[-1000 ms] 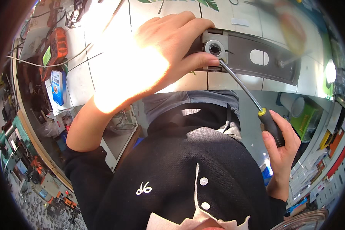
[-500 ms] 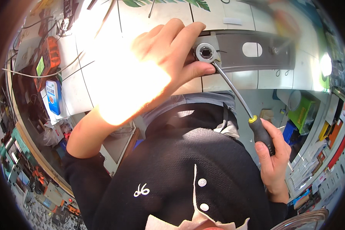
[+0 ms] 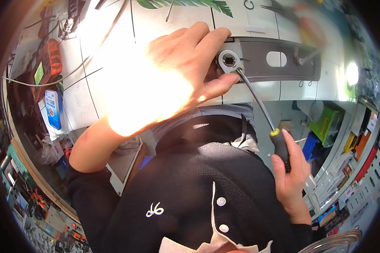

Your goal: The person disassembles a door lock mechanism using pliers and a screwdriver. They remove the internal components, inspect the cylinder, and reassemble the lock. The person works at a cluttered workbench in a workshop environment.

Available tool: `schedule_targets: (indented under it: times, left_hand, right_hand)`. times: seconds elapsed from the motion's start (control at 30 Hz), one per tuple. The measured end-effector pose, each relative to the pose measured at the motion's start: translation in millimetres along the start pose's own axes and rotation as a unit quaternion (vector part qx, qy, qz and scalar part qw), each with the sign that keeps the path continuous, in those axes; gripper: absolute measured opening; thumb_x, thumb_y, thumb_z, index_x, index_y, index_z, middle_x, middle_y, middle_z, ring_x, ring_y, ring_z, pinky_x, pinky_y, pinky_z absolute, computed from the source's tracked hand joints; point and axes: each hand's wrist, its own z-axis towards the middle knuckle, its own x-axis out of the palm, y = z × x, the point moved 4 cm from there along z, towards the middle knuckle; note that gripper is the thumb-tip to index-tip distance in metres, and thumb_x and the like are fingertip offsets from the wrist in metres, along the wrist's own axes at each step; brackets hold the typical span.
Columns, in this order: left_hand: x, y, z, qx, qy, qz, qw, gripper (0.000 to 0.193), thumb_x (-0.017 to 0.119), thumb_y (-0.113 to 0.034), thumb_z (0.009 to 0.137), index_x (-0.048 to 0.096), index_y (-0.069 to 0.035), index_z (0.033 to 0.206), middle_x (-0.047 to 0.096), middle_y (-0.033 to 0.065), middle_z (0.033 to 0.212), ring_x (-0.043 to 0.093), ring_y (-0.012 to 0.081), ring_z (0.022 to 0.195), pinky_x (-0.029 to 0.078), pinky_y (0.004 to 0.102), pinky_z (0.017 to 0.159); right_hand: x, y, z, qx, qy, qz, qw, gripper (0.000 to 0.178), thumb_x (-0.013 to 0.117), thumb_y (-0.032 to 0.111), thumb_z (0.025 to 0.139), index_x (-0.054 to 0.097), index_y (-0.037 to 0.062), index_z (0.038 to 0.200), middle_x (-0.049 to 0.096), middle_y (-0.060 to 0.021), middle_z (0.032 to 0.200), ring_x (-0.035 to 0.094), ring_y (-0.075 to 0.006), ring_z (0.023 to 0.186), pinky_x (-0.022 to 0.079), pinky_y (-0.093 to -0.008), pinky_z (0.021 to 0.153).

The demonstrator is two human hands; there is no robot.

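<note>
A long dark grey panel (image 3: 289, 52) with an oval cutout lies across the white tiled worktop. My left hand (image 3: 173, 71) grips its left end, fingers over the far edge and thumb at the near edge. Beside the thumb sits a pale round ring fitting (image 3: 229, 61) with a dark notched opening. My right hand (image 3: 292, 168) is closed around the dark handle of a screwdriver (image 3: 282, 147) with a yellow collar. Its metal shaft slants up and left to the ring's lower right rim; the very tip is hidden there. Strong sunlight washes out much of my left hand.
At the left lie an orange meter (image 3: 50, 63) with a lit screen, a blue-and-white box (image 3: 52, 109) and a loose cable (image 3: 86, 57). Blurred pliers (image 3: 308, 25) with orange handles appear at the far right. A green bin (image 3: 327, 124) stands below the worktop.
My right hand and the screwdriver handle have shifted slightly left, while the shaft stays at the ring. The whole view has moved a little. My left hand keeps its grip.
</note>
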Motion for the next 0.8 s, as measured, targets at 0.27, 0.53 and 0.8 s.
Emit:
schedule_targets:
  times: [0.27,0.53,0.8]
  left_hand:
    - [0,0,0,0.032,-0.020,0.038,0.999,0.065,0.079,-0.046,0.069,0.059,-0.008,0.117,0.058,0.0049,0.084,0.062,0.0210,0.072,0.049,0.0306,0.065]
    - [1,-4,1,0.049,-0.032,0.089,0.994,0.065,0.080,-0.042,0.068,0.058,-0.009,0.119,0.054,0.0038,0.082,0.062,0.0190,0.074,0.049,0.0295,0.065]
    - [-8,-4,-5,0.078,-0.037,0.214,0.973,0.095,0.089,-0.035,0.052,0.049,-0.006,0.134,0.058,0.0059,0.099,0.060,0.0219,0.092,0.047,0.0340,0.079]
  right_hand:
    - [34,-21,-7,-0.071,-0.103,0.002,0.992,0.049,0.075,0.008,0.080,0.060,-0.0050,0.125,0.059,-0.0123,0.077,0.056,-0.0218,0.059,0.047,-0.0297,0.054]
    - [70,-43,-4,-0.117,-0.182,0.043,0.975,0.049,0.077,0.006,0.078,0.061,-0.0051,0.123,0.061,-0.0124,0.078,0.056,-0.0213,0.059,0.049,-0.0291,0.056]
    - [48,-40,-6,-0.038,-0.115,0.131,0.984,0.040,0.071,0.010,0.085,0.063,-0.0030,0.121,0.069,-0.0189,0.097,0.068,-0.0279,0.081,0.053,-0.0334,0.075]
